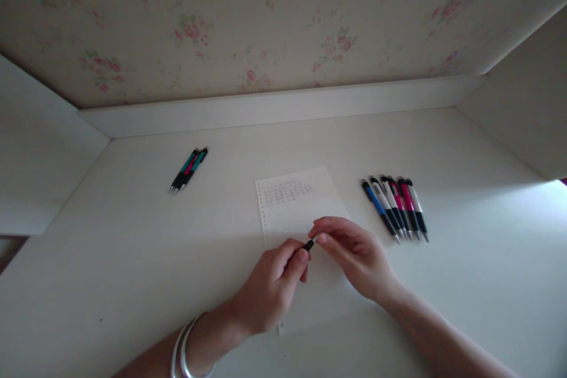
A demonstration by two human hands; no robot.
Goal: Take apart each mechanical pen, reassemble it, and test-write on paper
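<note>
Over a lined sheet of paper with faint writing at its top, both my hands meet on one pen. My left hand is curled round the pen's dark body, which is mostly hidden in the fist. My right hand pinches the pen's exposed end between thumb and fingertips. Only a short black and pale piece of the pen shows between the two hands. Two bangles circle my left wrist.
Several pens in blue, white, pink and black lie side by side right of the paper. A small bunch of teal and pink pens lies at the back left. The white desk has raised side panels and a floral wall behind.
</note>
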